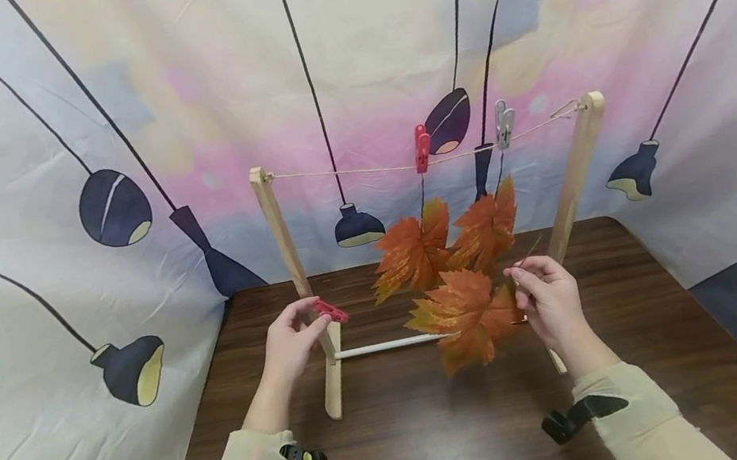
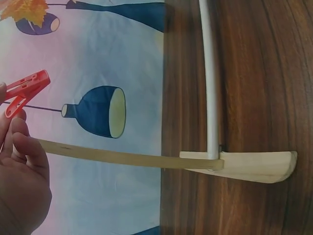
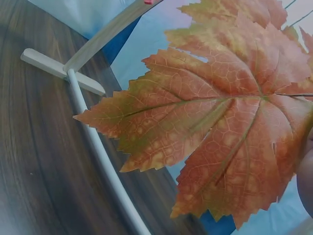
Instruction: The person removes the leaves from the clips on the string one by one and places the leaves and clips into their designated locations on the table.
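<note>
Between thumb and fingers my left hand [image 1: 290, 340] pinches a red clothespin [image 1: 331, 311], beside the rack's left post. In the left wrist view the clothespin [image 2: 28, 90] points away from the fingertips. My right hand [image 1: 549, 296] pinches the thin stem of an orange maple leaf [image 1: 467, 316], which hangs in front of the rack. Seen from the right wrist, this leaf [image 3: 215, 112] fills much of the view. Two more orange leaves hang from the string [image 1: 345, 172]: one leaf [image 1: 413, 252] under a red clothespin [image 1: 422, 147], another [image 1: 488, 227] under a grey clothespin [image 1: 504, 124].
The wooden rack has a left post [image 1: 282, 235], a right post [image 1: 573, 177] and a white crossbar [image 1: 387, 345] low between them. It stands on a dark wooden table [image 1: 415, 432]. Behind hangs a cloth [image 1: 368, 45] printed with lamps.
</note>
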`<state>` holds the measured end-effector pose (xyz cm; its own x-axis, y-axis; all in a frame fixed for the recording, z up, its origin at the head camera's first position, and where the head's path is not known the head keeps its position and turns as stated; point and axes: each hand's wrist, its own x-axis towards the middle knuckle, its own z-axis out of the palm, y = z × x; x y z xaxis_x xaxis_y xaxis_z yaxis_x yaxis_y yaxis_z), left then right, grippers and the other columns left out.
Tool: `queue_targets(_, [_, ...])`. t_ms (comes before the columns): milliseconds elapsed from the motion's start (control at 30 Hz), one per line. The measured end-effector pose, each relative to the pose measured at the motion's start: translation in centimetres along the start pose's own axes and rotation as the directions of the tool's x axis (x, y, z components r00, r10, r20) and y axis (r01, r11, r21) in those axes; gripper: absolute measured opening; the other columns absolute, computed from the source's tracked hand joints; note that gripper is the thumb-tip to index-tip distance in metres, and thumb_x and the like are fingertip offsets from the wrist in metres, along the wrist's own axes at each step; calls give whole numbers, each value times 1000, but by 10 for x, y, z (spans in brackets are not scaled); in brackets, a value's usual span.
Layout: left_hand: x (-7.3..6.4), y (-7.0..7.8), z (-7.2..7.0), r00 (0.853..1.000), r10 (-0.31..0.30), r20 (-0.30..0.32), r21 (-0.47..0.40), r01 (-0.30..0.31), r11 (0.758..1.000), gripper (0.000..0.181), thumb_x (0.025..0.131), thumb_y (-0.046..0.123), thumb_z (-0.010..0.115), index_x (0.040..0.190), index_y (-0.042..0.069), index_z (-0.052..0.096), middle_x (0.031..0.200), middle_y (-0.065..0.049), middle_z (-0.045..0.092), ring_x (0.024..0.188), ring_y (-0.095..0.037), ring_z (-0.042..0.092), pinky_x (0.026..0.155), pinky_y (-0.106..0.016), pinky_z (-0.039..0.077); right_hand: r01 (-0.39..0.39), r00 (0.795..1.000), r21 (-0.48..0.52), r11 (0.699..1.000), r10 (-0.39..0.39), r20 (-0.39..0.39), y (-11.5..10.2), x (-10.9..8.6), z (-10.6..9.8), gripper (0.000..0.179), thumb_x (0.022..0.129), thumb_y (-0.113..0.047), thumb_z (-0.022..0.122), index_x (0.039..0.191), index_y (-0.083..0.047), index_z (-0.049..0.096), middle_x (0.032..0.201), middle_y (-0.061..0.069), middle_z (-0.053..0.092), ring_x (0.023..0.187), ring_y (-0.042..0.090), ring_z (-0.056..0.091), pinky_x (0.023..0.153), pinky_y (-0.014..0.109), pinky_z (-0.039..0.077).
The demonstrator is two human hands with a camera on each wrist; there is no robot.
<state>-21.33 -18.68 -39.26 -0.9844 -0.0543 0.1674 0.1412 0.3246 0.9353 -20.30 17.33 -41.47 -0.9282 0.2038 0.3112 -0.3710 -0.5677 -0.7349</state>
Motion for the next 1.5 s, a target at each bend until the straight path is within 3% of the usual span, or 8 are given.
queue_targets(167, [4,-24,2,1000,-18,16,-1,18,1000,39,85,12,70,121,4,60,103,-12,60,50,-7,41,48,-23,40,-30,999,-33,999,28,-45,2,-3,-6,22,89,11,54,80,-8,62,76,7,68,39,7,49,36,14,34])
queue_targets(333, [1,-34,3,999,32,17,69,-33,997,41,85,12,69,125,7,60,105,-12,60,57,-11,43,51,-24,42,-45,997,-15,999,44,-66,4,-6,-13,23,89,12,53,80,-8,62,77,6,68,40,7,50,37,14,34])
queue_targets(500, [0,-41,6,998,53,31,113,-56,992,38,85,13,70,122,8,63,103,-12,60,62,-15,41,52,-22,37,-49,995,-7,999,48,-83,7,-10,-21,21,89,11,54,81,-7,61,77,7,68,41,7,50,37,14,34])
queue_targets(767, [-6,-56,13,998,-45,45,91,40,995,36,83,13,72,118,6,64,86,-11,58,53,-11,41,46,-23,39,-57,990,-16,998,55,-127,14,-14,-35,21,90,10,52,80,-7,60,76,7,67,40,7,49,36,13,30])
queue_targets(967, [-11,-67,19,994,-98,49,97,93,991,34,83,13,72,116,6,63,86,-7,58,52,-12,40,47,-24,41,-62,986,9,998,63,-155,19,-14,-42,21,91,10,52,79,-6,61,76,8,68,40,6,49,36,12,30])
queue_targets(1167, [-15,-81,27,989,-132,71,90,125,988,33,84,12,71,116,7,62,68,-6,46,45,-13,40,41,-24,36,-86,973,6,996,86,-215,20,-12,-50,20,90,8,54,78,-6,61,75,8,68,39,5,49,35,12,31])
queue_targets(1233, [-16,-86,29,987,-140,75,94,133,987,34,84,13,71,116,6,61,70,-7,49,46,-13,40,41,-24,36,-96,967,-1,995,93,-236,20,-12,-53,20,91,8,54,78,-6,61,74,7,68,39,5,49,34,12,31])
queue_targets(1500, [-21,-101,32,976,-200,85,98,192,976,42,83,15,71,123,8,59,106,-7,60,52,-13,39,45,-24,37,-134,955,-17,991,124,-271,22,-16,-63,18,91,5,55,78,-6,59,75,9,68,39,5,48,35,12,31])
